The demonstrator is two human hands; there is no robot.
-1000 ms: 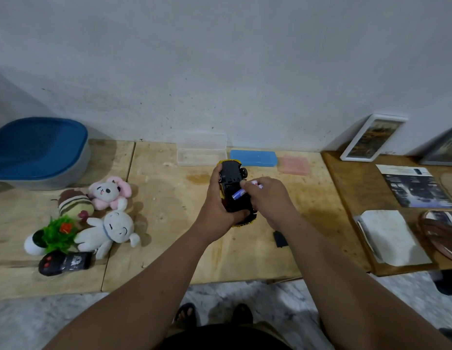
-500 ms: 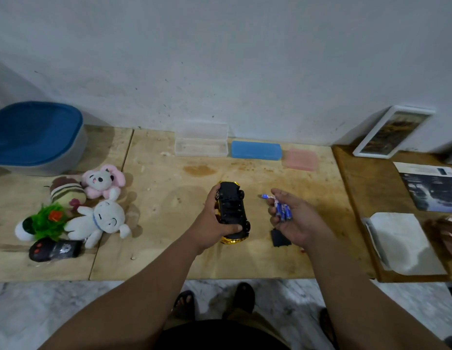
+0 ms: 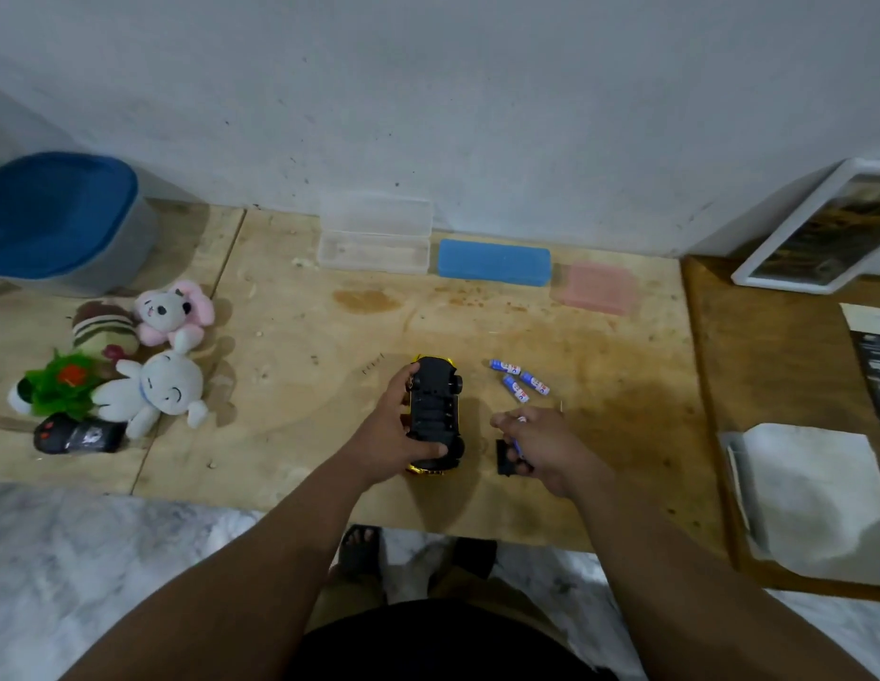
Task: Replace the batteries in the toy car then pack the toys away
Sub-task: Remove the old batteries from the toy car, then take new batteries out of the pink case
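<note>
The yellow toy car (image 3: 435, 410) lies upside down on the wooden table (image 3: 300, 346), black underside up, with my left hand (image 3: 396, 430) gripping its left side and near end. Three blue and white batteries (image 3: 519, 380) lie loose on the table just right of the car. My right hand (image 3: 541, 444) hovers below them, its fingers pinching one more blue battery (image 3: 516, 437). A small black battery cover (image 3: 507, 457) lies on the table, partly under that hand.
Plush toys (image 3: 153, 380), a green toy and a black remote (image 3: 79, 437) sit at the left. A blue-lidded bin (image 3: 59, 218) stands at back left. Clear (image 3: 374, 238), blue (image 3: 494, 262) and pink (image 3: 595, 287) cases line the wall. A picture frame, papers and a cloth (image 3: 811, 489) lie at the right.
The car came down from the air onto the table, still in my left hand. My right hand left the car with the batteries, dropped three on the table and pulled back towards me.
</note>
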